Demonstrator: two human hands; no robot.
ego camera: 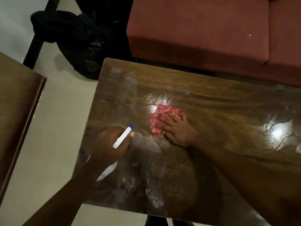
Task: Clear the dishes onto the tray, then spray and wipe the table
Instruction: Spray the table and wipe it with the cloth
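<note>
Head view: right hand (177, 130) flat, fingers (170, 117) spread on red cloth (160, 114) (table (219, 103) wet); left hand (108, 145) grips spray bottle (123, 137).

Dim indoor light; glare patches on wet table (211, 95); soft blur, edges bowed.

Body of spray bottle (123, 137) mostly hidden under left hand (108, 145).
</note>
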